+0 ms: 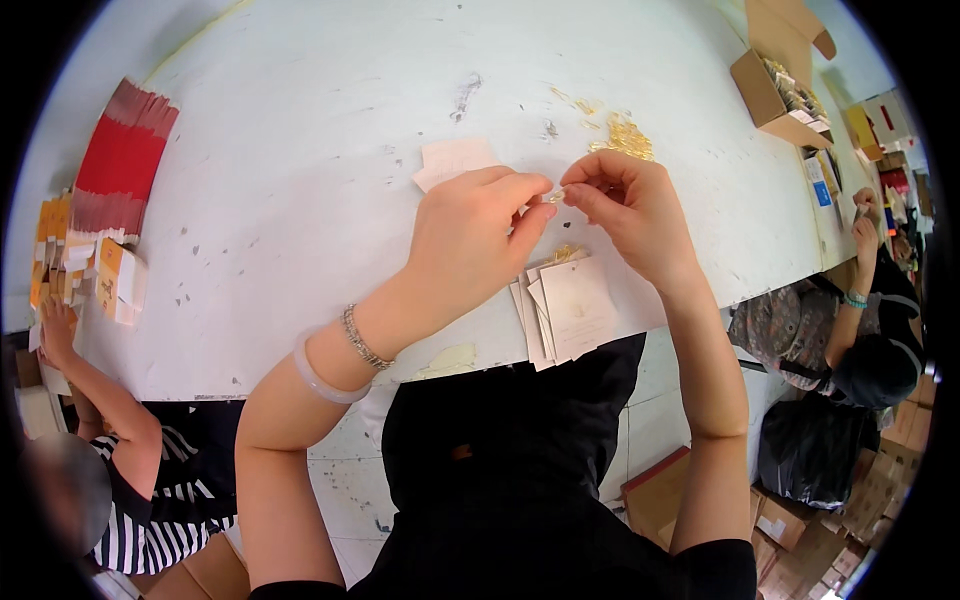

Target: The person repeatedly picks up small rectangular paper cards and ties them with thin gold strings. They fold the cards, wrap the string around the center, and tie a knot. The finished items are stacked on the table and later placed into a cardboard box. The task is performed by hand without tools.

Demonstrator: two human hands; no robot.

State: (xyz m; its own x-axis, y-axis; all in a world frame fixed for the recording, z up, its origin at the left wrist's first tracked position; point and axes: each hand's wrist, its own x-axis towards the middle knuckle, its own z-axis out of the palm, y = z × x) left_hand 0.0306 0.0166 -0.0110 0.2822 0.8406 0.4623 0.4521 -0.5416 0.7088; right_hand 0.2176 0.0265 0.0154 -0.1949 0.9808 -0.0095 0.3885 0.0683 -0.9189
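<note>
Close together over the table, both hands pinch at one small gold pin (557, 198). My left hand (480, 225) has thumb and forefinger pressed together at its left end. From the other side, my right hand (630, 205) closes thumb and forefinger on it. The pin is too small to make out fully. Just below the hands lies a fanned stack of pale square cards (580, 310), with gold pins at its top edge. Beyond my left hand are pale cards (455, 158), partly covered by it. A loose pile of gold pins (626, 137) lies beyond my right hand.
Red folded packaging (130, 160) and orange-white boxes (120, 280) lie at the table's left, by a co-worker's hand (58, 330). An open carton (775, 100) stands at the far right. Another person's hands (865, 220) are at the right edge. Cartons (660, 495) sit on the floor.
</note>
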